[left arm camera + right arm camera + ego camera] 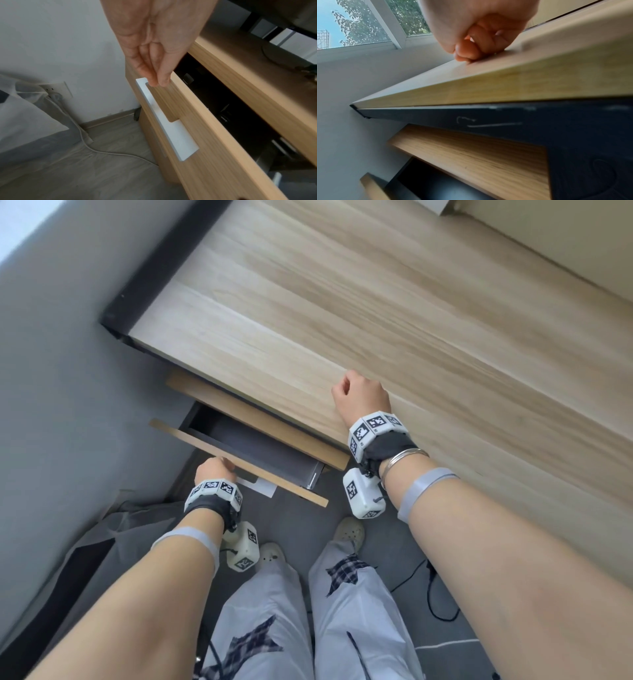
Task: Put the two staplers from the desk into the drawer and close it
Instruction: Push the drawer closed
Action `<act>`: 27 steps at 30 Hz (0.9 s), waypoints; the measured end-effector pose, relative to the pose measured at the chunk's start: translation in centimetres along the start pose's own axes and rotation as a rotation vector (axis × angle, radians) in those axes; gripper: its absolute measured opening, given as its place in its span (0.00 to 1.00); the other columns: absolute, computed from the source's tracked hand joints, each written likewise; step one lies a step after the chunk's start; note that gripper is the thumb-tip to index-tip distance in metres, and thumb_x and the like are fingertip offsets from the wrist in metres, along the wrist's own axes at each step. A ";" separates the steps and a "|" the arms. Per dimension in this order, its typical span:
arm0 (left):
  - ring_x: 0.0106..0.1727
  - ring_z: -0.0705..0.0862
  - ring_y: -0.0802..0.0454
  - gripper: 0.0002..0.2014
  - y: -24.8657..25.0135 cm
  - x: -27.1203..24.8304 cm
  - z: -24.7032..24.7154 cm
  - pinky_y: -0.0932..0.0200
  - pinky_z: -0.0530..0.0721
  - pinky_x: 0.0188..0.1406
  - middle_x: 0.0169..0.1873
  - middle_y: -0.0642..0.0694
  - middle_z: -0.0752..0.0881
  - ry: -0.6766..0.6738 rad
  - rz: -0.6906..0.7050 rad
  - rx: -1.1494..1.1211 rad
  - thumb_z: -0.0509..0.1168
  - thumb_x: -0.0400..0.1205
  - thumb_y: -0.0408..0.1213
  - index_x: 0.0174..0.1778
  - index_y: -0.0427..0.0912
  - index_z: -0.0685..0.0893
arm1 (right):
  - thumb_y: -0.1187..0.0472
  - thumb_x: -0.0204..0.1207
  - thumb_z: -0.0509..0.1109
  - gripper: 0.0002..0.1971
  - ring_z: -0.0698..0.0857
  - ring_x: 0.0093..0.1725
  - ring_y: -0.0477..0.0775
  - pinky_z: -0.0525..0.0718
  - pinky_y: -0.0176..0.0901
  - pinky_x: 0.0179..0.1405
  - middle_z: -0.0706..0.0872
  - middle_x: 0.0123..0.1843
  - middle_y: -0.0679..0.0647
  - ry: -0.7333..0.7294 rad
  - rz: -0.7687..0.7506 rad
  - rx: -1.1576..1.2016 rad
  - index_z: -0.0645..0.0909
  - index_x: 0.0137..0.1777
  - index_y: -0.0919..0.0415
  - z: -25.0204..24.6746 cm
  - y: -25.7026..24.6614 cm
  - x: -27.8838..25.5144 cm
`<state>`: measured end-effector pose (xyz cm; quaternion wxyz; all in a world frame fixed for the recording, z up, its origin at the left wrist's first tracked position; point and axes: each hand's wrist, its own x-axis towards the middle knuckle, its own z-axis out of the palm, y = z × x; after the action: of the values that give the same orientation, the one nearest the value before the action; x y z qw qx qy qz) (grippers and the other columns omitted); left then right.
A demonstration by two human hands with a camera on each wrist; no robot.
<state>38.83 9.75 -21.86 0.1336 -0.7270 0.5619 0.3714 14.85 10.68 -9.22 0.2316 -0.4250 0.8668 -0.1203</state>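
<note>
The wooden drawer [239, 463], at 7 o'clock, stands partly open, its dark inside showing. The left hand [213, 468] touches its white handle [164, 121] with straight fingers. The right hand [359, 398], a fist holding nothing, rests on the bench [376, 320] edge.

A home room, most likely a bedroom or study corner. Light wood-grain desk top [359, 313] on a dark metal frame, pushed against a plain pale wall [60, 40]. Beneath it, a wooden drawer unit with a white recessed bar handle [164, 121]. White wall socket [59, 90] with a plug and a white cable [82, 136] trailing over grey wood-look flooring [68, 175]. Sheer white curtain fabric [18, 108] hanging beside the socket. White-framed window [388, 27] looking onto green trees and blue sky. Loose pale trousers with plaid star patches [342, 575] and white clog slippers [349, 530], indoor household wear.
</note>
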 end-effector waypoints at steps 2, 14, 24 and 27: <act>0.63 0.84 0.38 0.12 1.3 0.4 -0.2 0.52 0.80 0.64 0.61 0.37 0.87 -0.008 0.012 -0.069 0.66 0.78 0.30 0.56 0.35 0.87 | 0.58 0.79 0.59 0.06 0.86 0.49 0.66 0.72 0.42 0.39 0.90 0.48 0.63 0.005 -0.002 0.009 0.76 0.41 0.51 0.0 0.0 0.2; 0.53 0.85 0.42 0.15 6.8 3.0 -0.2 0.60 0.72 0.45 0.45 0.37 0.89 -0.155 0.012 -0.250 0.68 0.77 0.47 0.43 0.36 0.89 | 0.57 0.73 0.59 0.08 0.90 0.34 0.67 0.91 0.57 0.36 0.91 0.34 0.61 -0.021 0.030 0.160 0.73 0.33 0.53 0.1 0.0 1.3; 0.62 0.85 0.37 0.20 7.9 4.3 0.5 0.50 0.79 0.64 0.60 0.28 0.86 -0.123 -0.065 -0.214 0.73 0.74 0.38 0.52 0.23 0.82 | 0.60 0.75 0.60 0.10 0.87 0.20 0.57 0.90 0.49 0.25 0.81 0.20 0.51 -0.074 0.035 0.238 0.71 0.32 0.53 -0.5 0.2 1.4; 0.63 0.85 0.36 0.24 7.8 4.7 0.7 0.49 0.80 0.65 0.61 0.28 0.86 -0.149 -0.113 -0.264 0.74 0.72 0.37 0.58 0.22 0.82 | 0.60 0.75 0.60 0.10 0.86 0.19 0.55 0.88 0.46 0.22 0.81 0.20 0.51 -0.072 0.027 0.254 0.72 0.32 0.53 -0.5 0.4 1.4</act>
<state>31.84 4.25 -23.83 0.0990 -0.7392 0.4549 0.4867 13.59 9.82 -9.41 0.3162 -0.3845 0.8413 -0.2108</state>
